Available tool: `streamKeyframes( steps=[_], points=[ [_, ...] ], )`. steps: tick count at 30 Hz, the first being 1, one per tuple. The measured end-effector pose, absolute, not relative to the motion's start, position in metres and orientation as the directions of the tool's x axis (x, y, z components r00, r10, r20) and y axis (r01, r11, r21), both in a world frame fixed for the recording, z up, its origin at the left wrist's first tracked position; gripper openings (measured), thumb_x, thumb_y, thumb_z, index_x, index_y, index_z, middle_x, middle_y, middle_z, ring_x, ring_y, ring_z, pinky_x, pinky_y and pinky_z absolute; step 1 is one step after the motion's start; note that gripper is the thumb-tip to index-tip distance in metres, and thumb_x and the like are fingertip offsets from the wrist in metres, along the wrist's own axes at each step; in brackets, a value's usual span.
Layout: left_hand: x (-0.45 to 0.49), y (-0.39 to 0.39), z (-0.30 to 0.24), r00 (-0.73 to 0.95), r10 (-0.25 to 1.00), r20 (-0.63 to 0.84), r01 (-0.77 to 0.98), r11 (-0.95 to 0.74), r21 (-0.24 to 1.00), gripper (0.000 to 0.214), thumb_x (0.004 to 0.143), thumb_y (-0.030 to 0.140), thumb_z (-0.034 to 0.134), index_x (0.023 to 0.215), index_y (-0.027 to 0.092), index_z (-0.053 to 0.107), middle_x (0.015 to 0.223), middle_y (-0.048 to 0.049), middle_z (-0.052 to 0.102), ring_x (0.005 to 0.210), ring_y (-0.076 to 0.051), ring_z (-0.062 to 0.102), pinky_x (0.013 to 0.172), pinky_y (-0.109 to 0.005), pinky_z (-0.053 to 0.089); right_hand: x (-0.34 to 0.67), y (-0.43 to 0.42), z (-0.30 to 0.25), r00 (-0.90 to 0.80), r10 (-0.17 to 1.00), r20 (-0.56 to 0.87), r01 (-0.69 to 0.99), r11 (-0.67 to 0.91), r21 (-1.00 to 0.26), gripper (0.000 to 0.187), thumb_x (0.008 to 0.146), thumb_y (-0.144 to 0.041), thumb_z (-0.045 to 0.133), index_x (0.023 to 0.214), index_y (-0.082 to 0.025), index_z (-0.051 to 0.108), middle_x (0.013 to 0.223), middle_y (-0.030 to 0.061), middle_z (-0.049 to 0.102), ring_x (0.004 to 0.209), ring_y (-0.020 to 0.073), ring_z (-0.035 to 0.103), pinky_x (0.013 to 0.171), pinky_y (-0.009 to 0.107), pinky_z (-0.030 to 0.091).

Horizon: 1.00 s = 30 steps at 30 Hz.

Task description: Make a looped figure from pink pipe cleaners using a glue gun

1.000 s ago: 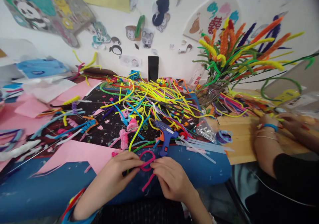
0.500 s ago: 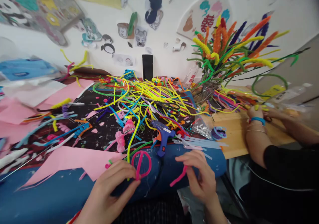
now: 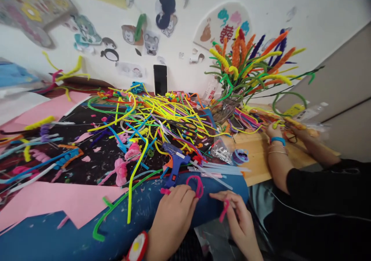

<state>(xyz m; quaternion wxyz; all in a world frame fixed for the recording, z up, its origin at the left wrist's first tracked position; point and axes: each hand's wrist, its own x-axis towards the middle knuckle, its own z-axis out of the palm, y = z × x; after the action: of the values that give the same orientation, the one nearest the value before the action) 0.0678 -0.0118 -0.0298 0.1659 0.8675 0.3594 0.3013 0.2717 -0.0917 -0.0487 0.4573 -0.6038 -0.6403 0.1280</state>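
Note:
My left hand (image 3: 174,210) is closed on a pink pipe cleaner loop (image 3: 197,184) at the front edge of the blue table cover (image 3: 58,234). My right hand (image 3: 239,218) pinches a short pink pipe cleaner piece (image 3: 224,210) just right of the loop, a small gap between the two pieces. A blue and orange glue gun (image 3: 174,162) lies just beyond my left hand. A red and white band (image 3: 137,247) sits on my left wrist.
A heap of coloured pipe cleaners (image 3: 156,114) covers the black mat (image 3: 95,160). Pink paper (image 3: 58,201) lies front left. A vase of pipe cleaner stems (image 3: 246,71) and a phone (image 3: 160,79) stand at the back. Another person's hands (image 3: 275,131) work at the right on the wooden board (image 3: 261,156).
The two pink pieces, joined a second ago, came apart; my hands then drew close again and sit further right in view. The camera swung right and the other person's hands shifted left in view.

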Motion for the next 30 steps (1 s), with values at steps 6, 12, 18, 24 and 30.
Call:
streamKeyframes(
  steps=[6,12,18,24,30],
  points=[
    [0.051,-0.007,-0.036,0.469,0.763,0.446,0.527,-0.646,0.552,0.011,0.098,0.017,0.047,0.099,0.021,0.057,0.097,-0.0059,0.071,0.087,-0.025,0.070,0.075,-0.042,0.059,0.255,-0.083,-0.054,0.071,0.882,0.466,0.692,0.293,-0.660,0.025,0.097,-0.011,0.042,0.112,-0.028,0.054,0.109,0.0008,0.076,0.108,0.0177,0.062,0.091,0.032,0.048],
    [0.049,-0.007,-0.030,0.484,0.768,0.420,0.487,-0.635,0.599,0.009,0.097,0.018,0.050,0.100,0.022,0.058,0.098,-0.0048,0.070,0.087,-0.025,0.068,0.074,-0.042,0.058,0.259,-0.069,-0.060,0.053,0.860,0.507,0.795,0.271,-0.543,0.035,0.094,-0.009,0.047,0.123,-0.026,0.055,0.115,0.0038,0.072,0.107,0.0195,0.063,0.093,0.036,0.047],
    [0.055,-0.006,-0.023,0.623,0.677,0.392,0.459,-0.722,0.518,0.013,0.096,0.016,0.049,0.090,0.020,0.060,0.088,-0.0023,0.070,0.081,-0.026,0.066,0.072,-0.046,0.058,0.269,-0.065,-0.052,0.126,0.871,0.476,0.697,0.263,-0.667,0.029,0.096,-0.009,0.043,0.115,-0.027,0.055,0.108,0.0018,0.073,0.105,0.0162,0.063,0.092,0.032,0.048],
    [0.057,-0.004,-0.026,0.602,0.666,0.440,0.541,-0.746,0.388,0.023,0.101,0.022,0.039,0.112,0.017,0.058,0.099,-0.0086,0.073,0.084,-0.027,0.070,0.067,-0.043,0.060,0.261,-0.049,-0.055,-0.041,0.845,0.532,0.713,0.398,-0.577,0.026,0.093,-0.005,0.041,0.108,-0.024,0.050,0.096,0.0042,0.069,0.092,0.0176,0.063,0.081,0.032,0.052],
    [0.054,-0.007,-0.023,0.563,0.680,0.469,0.597,-0.728,0.338,0.026,0.103,0.025,0.034,0.116,0.014,0.054,0.101,-0.0114,0.075,0.086,-0.026,0.073,0.072,-0.042,0.062,0.257,-0.034,-0.052,-0.147,0.878,0.455,0.749,0.400,-0.529,0.021,0.091,-0.007,0.043,0.098,-0.024,0.053,0.084,0.0032,0.064,0.076,0.0191,0.060,0.066,0.031,0.050]
  ],
)
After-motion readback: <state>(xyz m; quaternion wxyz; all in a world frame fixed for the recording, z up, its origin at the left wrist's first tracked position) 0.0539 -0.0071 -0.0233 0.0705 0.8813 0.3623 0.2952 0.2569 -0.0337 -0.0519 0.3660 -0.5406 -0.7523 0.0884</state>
